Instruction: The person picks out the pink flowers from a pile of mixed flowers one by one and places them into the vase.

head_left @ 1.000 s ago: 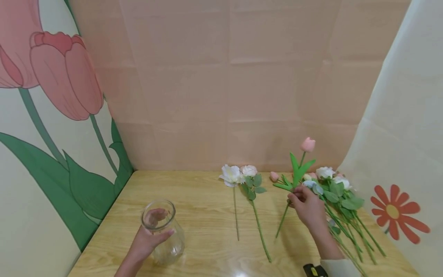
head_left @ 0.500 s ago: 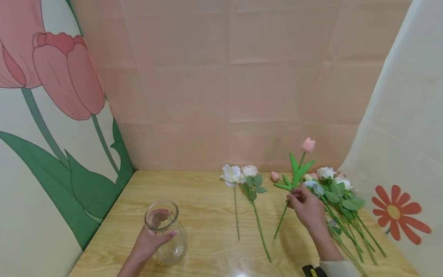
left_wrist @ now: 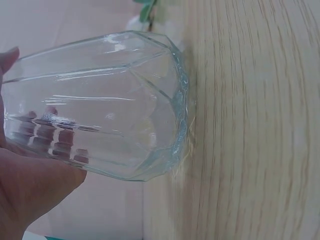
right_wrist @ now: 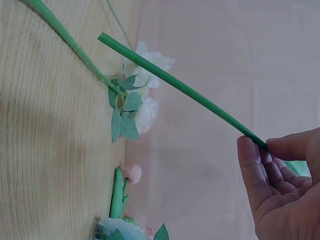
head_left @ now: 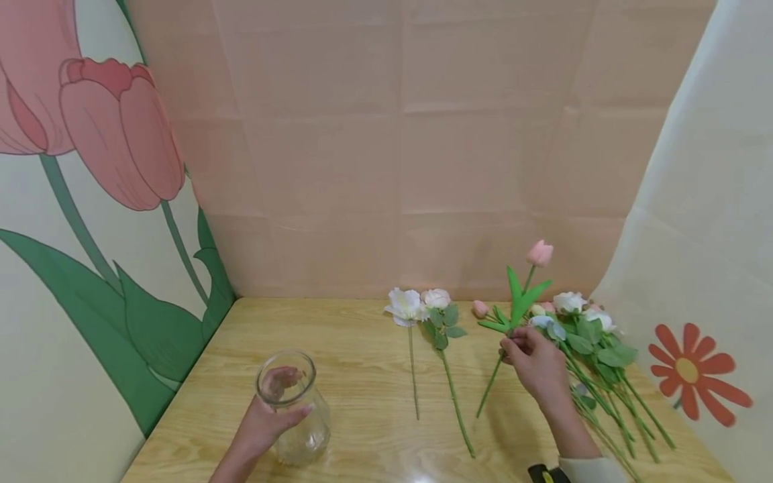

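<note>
My left hand (head_left: 256, 428) grips a clear glass vase (head_left: 306, 437), its fingers behind the glass and its thumb across the near side. In the left wrist view, the faceted lower part of the vase (left_wrist: 110, 105) meets the tabletop or stands very near it. On the right, my right hand (head_left: 539, 371) pinches a pink tulip (head_left: 539, 253) by its green stem, just below the leaves. The bloom points up and the stem slants down to the left. In the right wrist view, the bare lower stem (right_wrist: 185, 90) sticks out from between thumb and fingers, off the table.
A white flower (head_left: 404, 306) and a pale pink rose (head_left: 436, 299) lie side by side mid-table. Another pink tulip (head_left: 480, 308) lies behind my right hand. Right of it is a pile of white roses (head_left: 569, 302) and other stems. A pink backdrop (head_left: 398, 147) hangs behind.
The vase and my left hand have shifted slightly to the right. The tulip's lower stem end has swung a little left and down, while my right hand stays nearly in place.
</note>
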A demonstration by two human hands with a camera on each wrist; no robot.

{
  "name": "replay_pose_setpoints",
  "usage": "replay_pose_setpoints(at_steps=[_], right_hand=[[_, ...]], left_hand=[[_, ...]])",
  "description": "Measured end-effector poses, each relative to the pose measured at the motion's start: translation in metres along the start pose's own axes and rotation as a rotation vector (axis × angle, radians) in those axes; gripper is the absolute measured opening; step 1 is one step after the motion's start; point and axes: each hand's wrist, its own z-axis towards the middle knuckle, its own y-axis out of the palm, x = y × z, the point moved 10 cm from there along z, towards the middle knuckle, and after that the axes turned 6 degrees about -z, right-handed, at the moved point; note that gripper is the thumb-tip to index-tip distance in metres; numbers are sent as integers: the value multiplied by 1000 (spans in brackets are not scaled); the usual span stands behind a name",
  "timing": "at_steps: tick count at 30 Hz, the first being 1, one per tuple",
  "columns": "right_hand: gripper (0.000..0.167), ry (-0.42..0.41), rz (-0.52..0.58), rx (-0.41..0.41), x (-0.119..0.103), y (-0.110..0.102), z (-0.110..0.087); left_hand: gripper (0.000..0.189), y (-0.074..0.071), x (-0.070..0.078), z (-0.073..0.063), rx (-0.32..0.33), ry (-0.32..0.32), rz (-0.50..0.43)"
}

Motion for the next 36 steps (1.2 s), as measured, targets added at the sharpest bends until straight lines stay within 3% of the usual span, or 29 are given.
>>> replay_pose_setpoints(at_steps=[19, 36], right_hand=[[30, 33, 74, -32, -4, 1, -3], [30, -1, 40, -12, -10, 1, -5]], left_hand=[[62, 3, -1, -1, -15, -15, -3], [63, 4, -1, -2, -27, -23, -3]])
